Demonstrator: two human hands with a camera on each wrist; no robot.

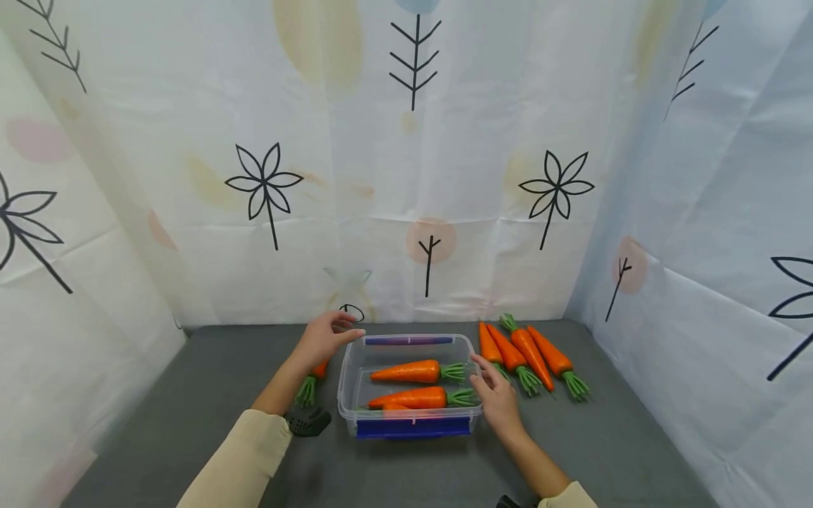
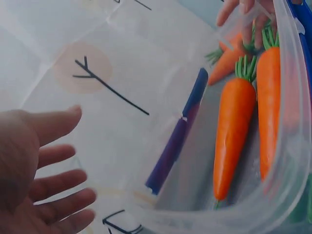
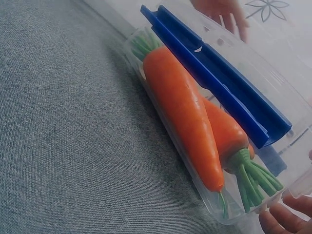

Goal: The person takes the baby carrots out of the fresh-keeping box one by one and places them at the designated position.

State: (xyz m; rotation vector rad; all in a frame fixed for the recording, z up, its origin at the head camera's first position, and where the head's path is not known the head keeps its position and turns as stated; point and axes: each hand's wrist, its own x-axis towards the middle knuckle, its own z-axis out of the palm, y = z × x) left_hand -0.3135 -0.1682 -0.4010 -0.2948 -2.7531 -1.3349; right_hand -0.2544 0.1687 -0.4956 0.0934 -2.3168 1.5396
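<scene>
A clear plastic container (image 1: 416, 337) with blue latches stands with its top uncovered. Inside lie orange carrots (image 1: 406, 371) with green tops, and one more shows through the front wall, pointing the opposite way. My left hand (image 1: 327, 337) hovers by the container's far left corner, its fingers (image 2: 63, 183) spread and holding nothing. At the right end, my right hand (image 1: 497, 396) has its fingertips (image 3: 285, 217) against or very near the container wall; contact is hard to tell. Another carrot (image 1: 320, 370) lies on the table left of the container, partly hidden by my left forearm.
Several carrots (image 1: 530, 353) lie loose on the grey table (image 1: 209, 423), right of the container and beyond my right hand. A white patterned curtain (image 1: 356, 247) encloses the back and both sides. A dark strap piece (image 1: 309, 423) sits at my left wrist.
</scene>
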